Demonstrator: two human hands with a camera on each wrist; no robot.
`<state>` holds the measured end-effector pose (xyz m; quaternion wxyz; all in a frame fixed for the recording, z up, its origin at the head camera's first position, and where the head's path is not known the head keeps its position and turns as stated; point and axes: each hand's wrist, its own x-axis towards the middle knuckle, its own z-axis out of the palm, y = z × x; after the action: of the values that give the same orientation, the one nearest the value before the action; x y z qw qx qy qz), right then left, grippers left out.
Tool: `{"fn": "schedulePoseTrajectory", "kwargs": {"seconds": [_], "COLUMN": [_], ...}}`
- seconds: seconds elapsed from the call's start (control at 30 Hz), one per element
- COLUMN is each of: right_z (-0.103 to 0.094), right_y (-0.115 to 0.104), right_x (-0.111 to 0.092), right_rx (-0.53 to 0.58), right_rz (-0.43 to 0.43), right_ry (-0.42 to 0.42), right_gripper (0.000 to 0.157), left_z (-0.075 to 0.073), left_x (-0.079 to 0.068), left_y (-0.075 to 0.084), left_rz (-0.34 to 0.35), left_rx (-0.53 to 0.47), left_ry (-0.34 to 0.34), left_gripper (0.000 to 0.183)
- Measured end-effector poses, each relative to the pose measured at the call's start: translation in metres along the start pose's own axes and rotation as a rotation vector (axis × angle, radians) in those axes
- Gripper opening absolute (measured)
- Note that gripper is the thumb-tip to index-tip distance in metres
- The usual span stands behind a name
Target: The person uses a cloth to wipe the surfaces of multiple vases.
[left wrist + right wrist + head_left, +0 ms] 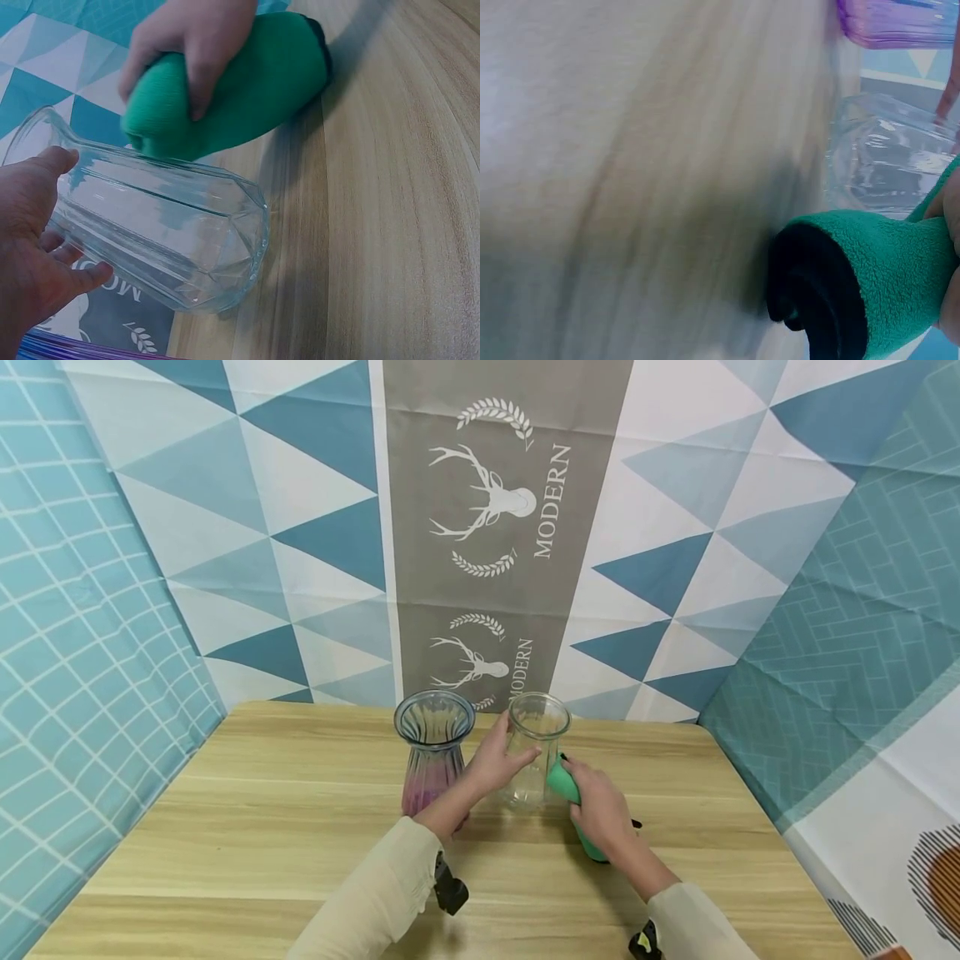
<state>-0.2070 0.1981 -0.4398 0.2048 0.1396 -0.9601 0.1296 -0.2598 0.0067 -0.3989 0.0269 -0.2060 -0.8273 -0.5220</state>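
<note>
A clear ribbed glass vase (531, 785) with a flared rim stands toward the back of the wooden table. My left hand (495, 767) grips it just below the rim, thumb on the near side; the left wrist view shows several fingers spread along the glass. In my right hand (602, 810) is a green cloth (259, 86), bunched into a roll with black edging. One end of the cloth lies right at the clear vase's right side. Beside my left forearm stands a second glass vase (432, 767), blue-grey above and purple toward the base, partly hidden by that arm.
The wooden table (247, 827) reaches back to a patterned cloth wall (322, 552) close behind both vases. Tiled-pattern sheets hang at the left and right sides. Black straps with camera mounts (450, 887) sit at the wrists.
</note>
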Motion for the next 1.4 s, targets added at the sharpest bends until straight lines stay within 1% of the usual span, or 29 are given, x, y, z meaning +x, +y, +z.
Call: {"fn": "schedulePoseTrajectory", "kwargs": {"seconds": [0.13, 0.27, 0.37, 0.47, 0.53, 0.57, 0.63, 0.77, 0.83, 0.9, 0.97, 1.07, 1.2, 1.3, 1.4], "right_z": [0.005, 0.005, 0.004, 0.003, 0.000, -0.001, -0.005, -0.012, -0.014, -0.014, -0.013, -0.009, -0.008, -0.007, -0.004], "right_y": [0.003, 0.004, 0.006, 0.007, 0.008, 0.008, 0.008, 0.003, 0.000, -0.003, -0.005, -0.006, -0.008, -0.007, -0.004], "right_x": [-0.004, -0.006, -0.007, -0.008, -0.008, -0.007, -0.004, 0.004, 0.007, 0.010, 0.009, 0.007, 0.005, 0.003, -0.002], "right_rx": [-0.009, -0.016, -0.016, 0.010, 0.042, 0.060, 0.090, 0.129, 0.134, 0.124, 0.108, 0.086, 0.073, 0.056, 0.032], "right_rz": [0.011, 0.014, 0.011, 0.020, 0.028, 0.030, 0.019, -0.049, -0.084, -0.109, -0.126, -0.141, -0.126, -0.093, -0.063], "right_ry": [-0.048, -0.090, -0.122, -0.119, -0.079, -0.045, 0.049, 0.259, 0.328, 0.365, 0.366, 0.345, 0.296, 0.222, 0.118], "right_gripper": [0.060, 0.059, 0.059, 0.060, 0.060, 0.061, 0.059, 0.055, 0.055, 0.057, 0.058, 0.060, 0.061, 0.061, 0.062], "left_z": [0.000, 0.000, 0.001, 0.002, 0.002, 0.003, 0.003, 0.003, 0.003, 0.002, 0.002, 0.002, 0.001, 0.001, 0.001], "left_x": [0.001, 0.001, 0.001, 0.000, 0.000, 0.000, 0.000, 0.000, 0.000, 0.000, 0.000, -0.001, -0.001, -0.001, 0.000], "left_y": [0.000, 0.000, 0.000, -0.001, -0.001, -0.001, -0.001, -0.001, -0.001, -0.001, -0.001, -0.001, -0.001, -0.001, -0.002], "left_rz": [-0.008, -0.003, -0.011, -0.029, -0.034, -0.035, -0.036, -0.032, -0.025, -0.019, -0.019, -0.020, -0.012, 0.004, 0.002], "left_rx": [-0.001, -0.003, -0.002, -0.005, -0.010, -0.011, -0.013, -0.010, -0.012, -0.011, -0.010, -0.010, -0.013, -0.018, -0.018], "left_ry": [-0.002, 0.006, 0.010, 0.007, 0.006, 0.006, 0.004, 0.004, 0.003, 0.004, 0.003, 0.005, 0.007, 0.009, 0.007], "left_gripper": [0.074, 0.074, 0.074, 0.076, 0.076, 0.076, 0.076, 0.075, 0.075, 0.074, 0.074, 0.075, 0.075, 0.074, 0.074]}}
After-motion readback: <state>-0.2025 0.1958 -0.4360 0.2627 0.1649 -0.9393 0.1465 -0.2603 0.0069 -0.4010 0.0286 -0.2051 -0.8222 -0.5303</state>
